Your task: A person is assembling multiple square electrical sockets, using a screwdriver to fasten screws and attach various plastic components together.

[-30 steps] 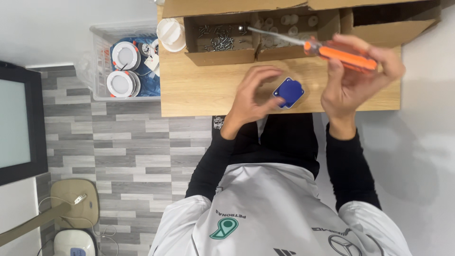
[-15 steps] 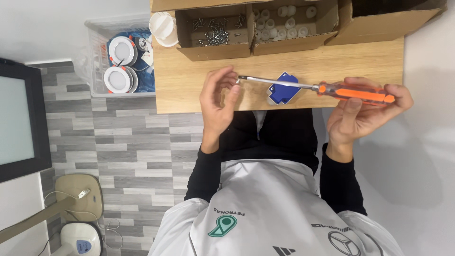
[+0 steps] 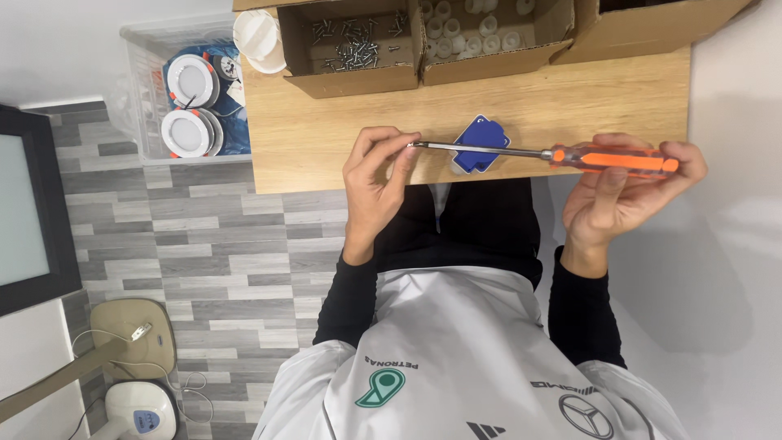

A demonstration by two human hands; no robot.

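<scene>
Right hand (image 3: 619,195) has its grip closed round the screwdriver (image 3: 570,155) handle; left hand (image 3: 376,175) pinches its tip, over a blue box (image 3: 481,134) on the worktop (image 3: 326,147).

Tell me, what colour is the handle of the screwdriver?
The screwdriver handle is orange, partly see-through, held in the right hand. The head view shows it.

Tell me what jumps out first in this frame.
The orange-handled screwdriver, held level above the wooden table: right hand has the handle in its grip, left hand pinches at the tip. Under the shaft lies a small blue square part. Along the table's far edge sit open cardboard boxes, one holding screws.
</scene>
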